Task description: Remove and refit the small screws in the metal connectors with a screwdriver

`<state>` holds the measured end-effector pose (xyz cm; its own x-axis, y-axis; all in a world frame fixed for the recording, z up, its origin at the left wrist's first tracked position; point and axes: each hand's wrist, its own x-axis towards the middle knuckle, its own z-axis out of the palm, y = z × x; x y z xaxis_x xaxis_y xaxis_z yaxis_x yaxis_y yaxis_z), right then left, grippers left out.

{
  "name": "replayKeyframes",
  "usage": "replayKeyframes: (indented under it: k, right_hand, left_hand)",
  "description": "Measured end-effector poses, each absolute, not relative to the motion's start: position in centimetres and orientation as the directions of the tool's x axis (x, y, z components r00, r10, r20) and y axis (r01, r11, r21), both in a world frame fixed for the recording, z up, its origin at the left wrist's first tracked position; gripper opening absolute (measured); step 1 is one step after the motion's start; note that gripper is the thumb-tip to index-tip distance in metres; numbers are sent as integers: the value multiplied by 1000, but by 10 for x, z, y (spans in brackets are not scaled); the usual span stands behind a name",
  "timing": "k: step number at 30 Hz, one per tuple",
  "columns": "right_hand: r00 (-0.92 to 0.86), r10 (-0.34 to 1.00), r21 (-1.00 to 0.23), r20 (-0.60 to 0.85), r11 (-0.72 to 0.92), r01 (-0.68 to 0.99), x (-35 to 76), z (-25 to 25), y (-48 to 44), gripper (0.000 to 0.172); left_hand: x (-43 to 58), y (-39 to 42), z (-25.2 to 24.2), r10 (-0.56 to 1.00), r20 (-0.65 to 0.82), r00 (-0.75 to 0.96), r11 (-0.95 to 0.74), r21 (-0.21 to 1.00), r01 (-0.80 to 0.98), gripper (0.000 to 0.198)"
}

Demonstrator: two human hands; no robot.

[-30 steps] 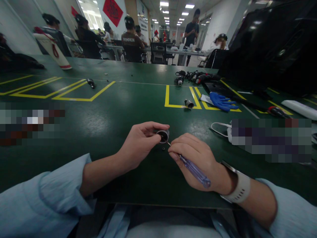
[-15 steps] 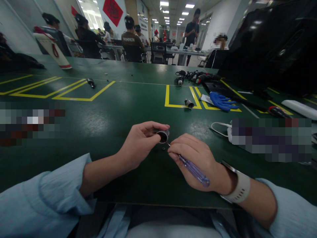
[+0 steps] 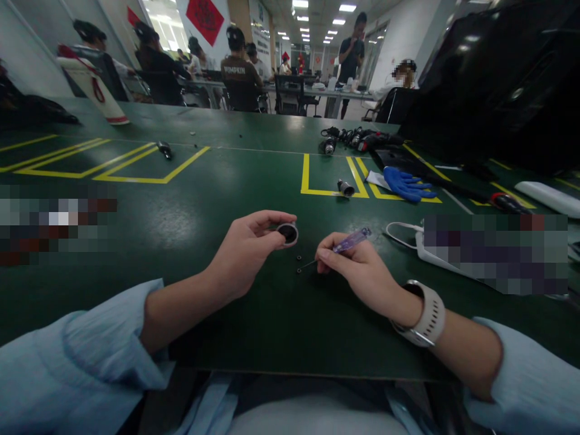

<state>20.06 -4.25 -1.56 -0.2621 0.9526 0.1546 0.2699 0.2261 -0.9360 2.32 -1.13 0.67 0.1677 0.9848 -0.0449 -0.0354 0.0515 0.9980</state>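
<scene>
My left hand [image 3: 247, 251] pinches a small round metal housing [image 3: 289, 234], its dark hollow end turned toward me. In my right hand [image 3: 357, 266] is a screwdriver with a clear purple handle [image 3: 352, 240]. Its thin shaft points down and left toward the tabletop. Two tiny nut-like rings lie between my hands: the nearer ring [image 3: 298, 271] is at the screwdriver's tip, the farther ring [image 3: 298, 258] just beyond it. Whether the tip touches the nearer ring, I cannot tell.
A similar metal part [image 3: 345, 188] lies inside yellow tape lines on the green table [image 3: 226, 338]. Right of it are a blue glove [image 3: 408, 184] and a white power strip [image 3: 446, 261]. Black cables [image 3: 348, 139] lie farther back. A dark metal piece [image 3: 165, 150] rests far left.
The screwdriver has come out of the housing and swung round, its handle now pointing up and away. A second ring now shows on the table. My left hand has shifted slightly left and away.
</scene>
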Motion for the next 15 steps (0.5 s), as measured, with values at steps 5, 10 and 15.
replayKeyframes:
  k: [5, 10, 15]
  right_hand:
    - [-289, 946, -927, 145, 231, 294, 200, -20, -41, 14]
    - [-313, 936, -887, 160, 276, 371, 199, -17, -43, 13]
    - [-361, 916, -812, 173, 340, 475, 202, -8, -47, 12]
  left_hand:
    - [26, -14, 8, 983, -61, 170, 70, 997, -45, 27]
    - [26, -13, 8, 982, -66, 176, 71, 997, -18, 28]
    - [26, -14, 8, 981, -65, 184, 68, 998, -11, 27]
